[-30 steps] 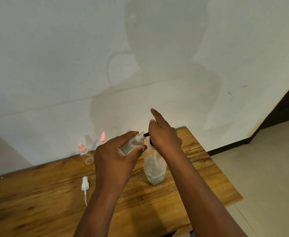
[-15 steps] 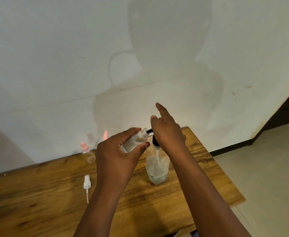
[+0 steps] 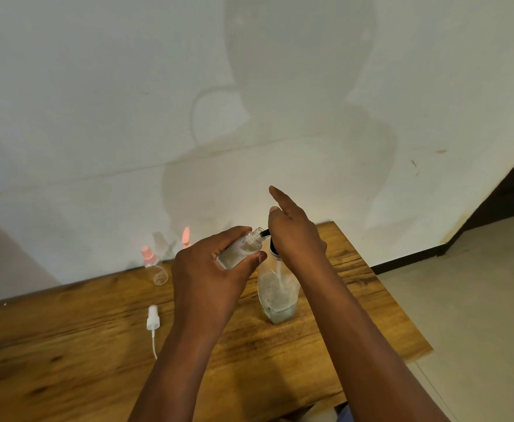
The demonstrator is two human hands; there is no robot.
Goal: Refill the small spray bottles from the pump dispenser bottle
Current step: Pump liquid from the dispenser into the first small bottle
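No brand, label or writing can be read on any of the bottles. The left hand (image 3: 210,278) has its grip wrapped around a small clear plastic spray bottle (image 3: 240,251), cap off, tilted so its threaded open neck touches the black spout of the pump dispenser bottle (image 3: 277,295). That dispenser is clear, rounded plastic, standing upright on the wooden worktop (image 3: 371,315) with a little pale liquid at its bottom and a dip tube down its middle. The right hand (image 3: 295,236) rests on top of the black pump head, palm down, index finger straight out; its grip looks loose, though the palm hides the pump.

One white spray head (image 3: 152,321) with a thin tube lies on the grained, brown worktop to the left. Farther back by the pale wall stand two clear small bottles with pink caps (image 3: 155,266), one partly hidden behind the left hand.
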